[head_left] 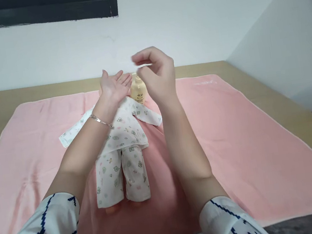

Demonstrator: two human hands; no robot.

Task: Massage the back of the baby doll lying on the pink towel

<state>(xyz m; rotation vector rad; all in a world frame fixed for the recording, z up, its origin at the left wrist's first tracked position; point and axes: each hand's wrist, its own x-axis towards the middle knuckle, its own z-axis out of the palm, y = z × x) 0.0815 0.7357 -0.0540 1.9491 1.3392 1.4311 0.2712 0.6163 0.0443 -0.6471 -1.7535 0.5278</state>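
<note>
My left hand (114, 85) is open, palm up, with its fingers stretched to the right. It hangs over the top of a doll (113, 208) lying on its back, whose head is hidden behind my hand and forearm. White long-sleeved pajamas (129, 136) with small printed figures cover the doll, and only its feet show below the trouser legs. My right hand (159, 73) is raised to the right, fingers curled toward the thumb with a gap between them and nothing visible inside. Between my hands stands a bottle (138, 91) of pale yellow liquid, its top partly covered.
A pink towel (237, 151) lies spread under the doll over a light wooden table (260, 89). A white wall (188, 18) rises behind the table, with a dark frame (34, 12) at the upper left. The side wall (294, 41) meets it at right.
</note>
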